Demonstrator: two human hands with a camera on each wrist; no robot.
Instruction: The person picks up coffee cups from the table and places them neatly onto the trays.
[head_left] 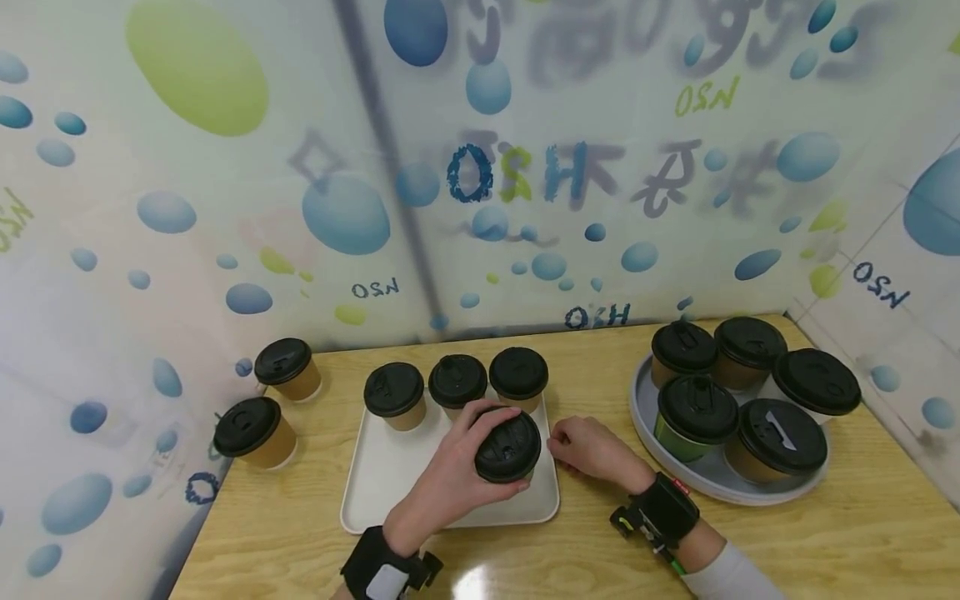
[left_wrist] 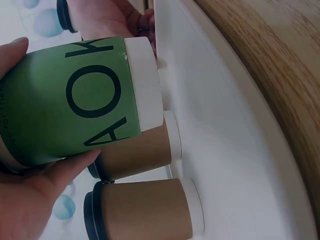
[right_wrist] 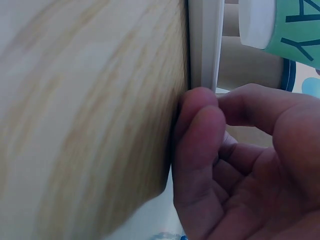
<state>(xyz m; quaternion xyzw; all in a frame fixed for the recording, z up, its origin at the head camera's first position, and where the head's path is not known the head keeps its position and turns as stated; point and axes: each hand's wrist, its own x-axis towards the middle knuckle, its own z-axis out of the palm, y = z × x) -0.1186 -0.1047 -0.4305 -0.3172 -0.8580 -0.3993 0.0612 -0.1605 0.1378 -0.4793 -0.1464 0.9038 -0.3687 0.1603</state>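
Observation:
My left hand (head_left: pixel 491 467) grips a green paper cup (head_left: pixel 507 447) with a black lid, over the front right part of the white tray (head_left: pixel 390 492). In the left wrist view the green cup (left_wrist: pixel 75 100) shows dark lettering and a white base, with my thumb (left_wrist: pixel 50 185) under its side. My right hand (head_left: pixel 558 446) lies on the table at the tray's right edge. Its fingers (right_wrist: pixel 200 125) are curled against the tray rim (right_wrist: pixel 205 45). Three brown lidded cups (head_left: pixel 457 383) stand in a row at the back of the tray.
Two brown lidded cups (head_left: pixel 288 368) (head_left: pixel 253 431) stand on the wooden table (head_left: pixel 300 533) at the left. A round grey tray (head_left: pixel 645 417) at the right holds several lidded cups (head_left: pixel 742 392). A patterned wall closes off the back and both sides.

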